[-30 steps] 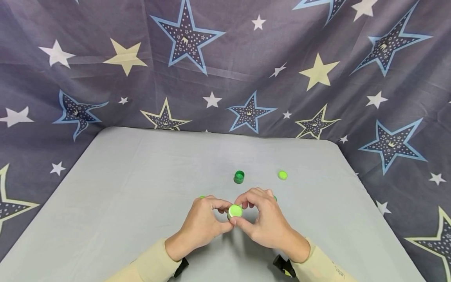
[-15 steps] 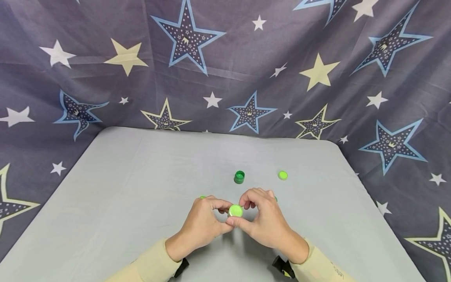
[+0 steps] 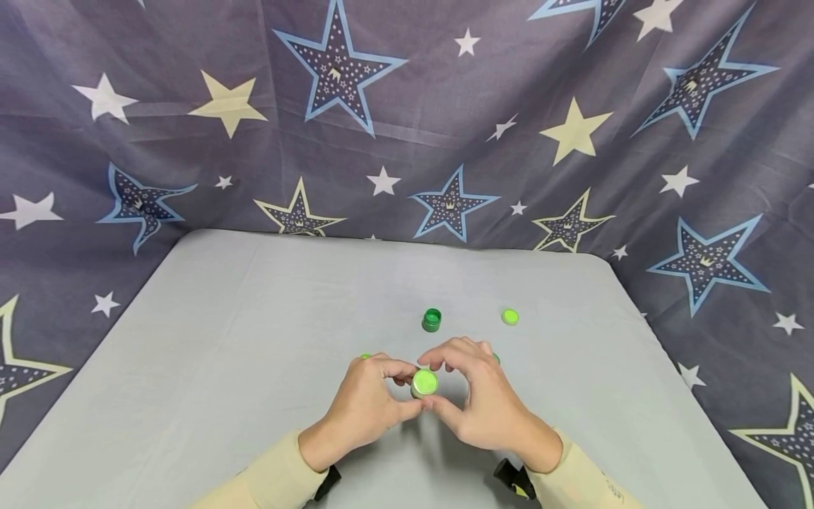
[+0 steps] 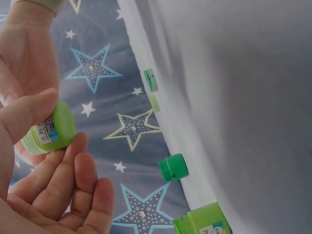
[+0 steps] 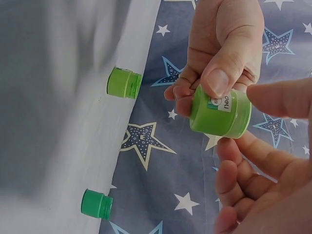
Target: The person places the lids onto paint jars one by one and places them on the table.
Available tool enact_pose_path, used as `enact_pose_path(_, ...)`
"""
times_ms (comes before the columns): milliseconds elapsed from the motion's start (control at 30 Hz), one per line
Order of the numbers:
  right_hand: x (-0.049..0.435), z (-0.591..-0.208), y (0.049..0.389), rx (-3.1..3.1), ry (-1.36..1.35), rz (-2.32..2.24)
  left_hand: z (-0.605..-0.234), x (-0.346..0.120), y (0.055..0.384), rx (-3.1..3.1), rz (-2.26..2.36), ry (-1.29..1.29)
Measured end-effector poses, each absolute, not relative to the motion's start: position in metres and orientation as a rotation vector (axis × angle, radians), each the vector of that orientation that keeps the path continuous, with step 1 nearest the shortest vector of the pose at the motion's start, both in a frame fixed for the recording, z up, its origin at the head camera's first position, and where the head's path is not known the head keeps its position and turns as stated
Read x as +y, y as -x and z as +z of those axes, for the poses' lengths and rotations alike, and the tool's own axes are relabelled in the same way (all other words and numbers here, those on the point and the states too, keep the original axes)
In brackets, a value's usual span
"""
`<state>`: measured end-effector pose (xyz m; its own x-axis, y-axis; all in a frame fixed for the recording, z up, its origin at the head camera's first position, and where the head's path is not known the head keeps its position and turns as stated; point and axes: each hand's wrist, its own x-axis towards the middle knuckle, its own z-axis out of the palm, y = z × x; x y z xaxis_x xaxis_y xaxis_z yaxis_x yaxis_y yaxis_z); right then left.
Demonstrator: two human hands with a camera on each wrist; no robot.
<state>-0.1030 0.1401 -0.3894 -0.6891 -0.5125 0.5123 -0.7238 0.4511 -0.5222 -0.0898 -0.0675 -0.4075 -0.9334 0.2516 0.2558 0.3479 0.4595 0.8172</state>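
Observation:
My left hand (image 3: 365, 399) grips a light green paint jar (image 5: 214, 112) between thumb and fingers, above the table. The jar's label shows in both wrist views, and its bright green lid (image 3: 425, 382) faces up in the head view. Around that lid my right hand (image 3: 480, 396) is curled, its thumb tip (image 5: 258, 95) at one side of the rim and the fingertips at the other. Behind my left hand stands another light green jar (image 5: 123, 83), mostly hidden in the head view.
An open dark green jar (image 3: 432, 320) stands beyond the hands on the grey-covered table (image 3: 254, 339). A light green lid (image 3: 511, 317) lies farther right. A dark green lid (image 4: 151, 80) is almost hidden behind my right hand in the head view. Star-patterned cloth (image 3: 394, 141) hangs around the table.
The right thumb and index finger slid one way round the lid, then back, and now stand a little wider apart. My left hand and the jar have stayed in place.

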Motion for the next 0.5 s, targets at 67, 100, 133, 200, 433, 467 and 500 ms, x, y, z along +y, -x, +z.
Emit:
enact_pose_path(67,0.1399,-0.3887,0.1033,-2.411,-1.094,1.080,-0.4075,-0.0674,0.0900,-2.596,-1.492,0.535)
enact_pose_path(100,0.1398,-0.3884,0.1035,-2.411,-1.102,1.085,-0.4075,-0.0673,0.0901,-2.596,-1.493,0.535)
enact_pose_path(133,0.1396,-0.3882,0.1035,-2.416,-1.106,1.092,-0.4076,-0.0673,0.0902,-2.596,-1.492,0.535)
enact_pose_path(200,0.1393,-0.3877,0.1037,-2.431,-1.104,1.108,-0.4077,-0.0671,0.0902,-2.600,-1.485,0.533)
enact_pose_path(433,0.1392,-0.3885,0.1034,-2.458,-1.079,1.137,-0.4087,-0.0669,0.0897,-2.618,-1.469,0.528)
enact_pose_path(467,0.1391,-0.3888,0.1034,-2.458,-1.074,1.140,-0.4088,-0.0669,0.0897,-2.618,-1.466,0.529)
enact_pose_path(500,0.1389,-0.3889,0.1034,-2.458,-1.070,1.141,-0.4089,-0.0669,0.0898,-2.616,-1.463,0.528)
